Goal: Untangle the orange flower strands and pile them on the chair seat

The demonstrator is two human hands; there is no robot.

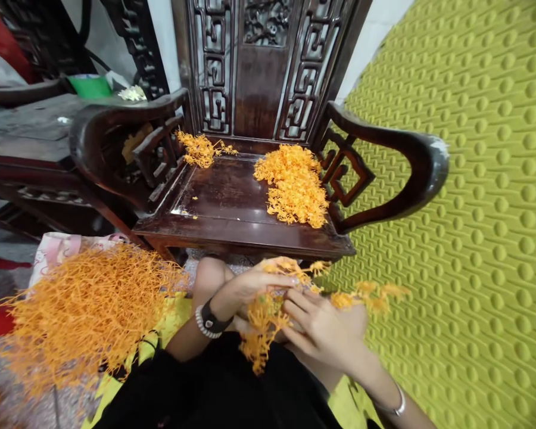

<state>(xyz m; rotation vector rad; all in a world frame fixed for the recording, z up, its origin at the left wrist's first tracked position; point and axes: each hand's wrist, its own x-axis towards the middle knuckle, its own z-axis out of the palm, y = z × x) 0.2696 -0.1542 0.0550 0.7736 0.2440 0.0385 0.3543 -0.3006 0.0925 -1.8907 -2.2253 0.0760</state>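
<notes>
My left hand [254,283], with a dark band and a pale coiled bracelet at the wrist, is closed on orange plastic-looking flower sprigs [261,333] that hang down over my lap. Fingers of my right hand [315,322] are bent in close beside it and pinch part of the same bunch. More sprig ends [370,296] stick out to the right, blurred. The exact grip between the fingertips is partly hidden. Just beyond my hands, a neat heap of short orange sprigs [297,187] lies on the right of the wooden chair seat [227,190].
A smaller sprig clump [199,149] lies at the seat's back left. At my left, a big pile of long orange strands [93,310] rests on a pink-and-white bag [53,253]. A dark side table [22,134] holds a green container [89,85]. Yellow-green dimpled padding [473,208] spreads along the right.
</notes>
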